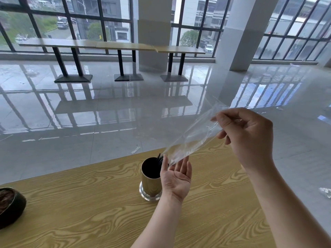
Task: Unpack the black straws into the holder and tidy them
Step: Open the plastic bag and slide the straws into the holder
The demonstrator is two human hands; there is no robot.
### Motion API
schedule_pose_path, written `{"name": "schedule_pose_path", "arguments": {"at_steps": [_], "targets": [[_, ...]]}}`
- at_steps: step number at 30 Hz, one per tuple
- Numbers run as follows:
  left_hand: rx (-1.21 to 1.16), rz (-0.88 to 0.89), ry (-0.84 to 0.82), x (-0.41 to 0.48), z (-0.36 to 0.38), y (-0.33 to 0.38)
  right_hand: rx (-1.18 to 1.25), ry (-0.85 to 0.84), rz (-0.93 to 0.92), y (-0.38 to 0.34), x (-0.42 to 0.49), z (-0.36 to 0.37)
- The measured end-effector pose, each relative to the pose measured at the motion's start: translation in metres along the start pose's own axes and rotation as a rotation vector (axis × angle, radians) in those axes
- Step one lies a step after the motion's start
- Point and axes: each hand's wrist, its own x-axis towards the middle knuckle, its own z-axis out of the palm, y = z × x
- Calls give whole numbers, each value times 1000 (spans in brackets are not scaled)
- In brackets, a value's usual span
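Observation:
A gold metal holder (150, 185) stands upright on the wooden table (89, 203). Black straws (159, 159) fill its dark inside, and a few tips stick up at its far right rim. My right hand (245, 135) is raised above the table and pinches the upper end of a clear plastic bag (189, 138), which slopes down toward the holder's mouth and looks empty. My left hand (176, 176) sits palm up beside the holder's right side, fingers spread, with the bag's lower end resting on its fingertips.
A dark round bowl (9, 206) sits at the table's left edge. Beyond the table is glossy tiled floor, with a long counter (111, 45) by the windows. A crumpled clear wrapper (325, 192) lies on the floor at the right.

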Motion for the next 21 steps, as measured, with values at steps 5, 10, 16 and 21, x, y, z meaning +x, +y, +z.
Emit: {"name": "schedule_pose_path", "arguments": {"at_steps": [5,10,16,21], "targets": [[67,4,36,-2,5,1,-31,18,28,1,-1,-5],[150,24,50,0,24,4,-97,71,31,-3,1,-20],[274,90,-95,0,57,11,-162,136,89,6,5,-46],[284,192,-127,-3,67,37,-218,88,127,25,-6,-39]]}}
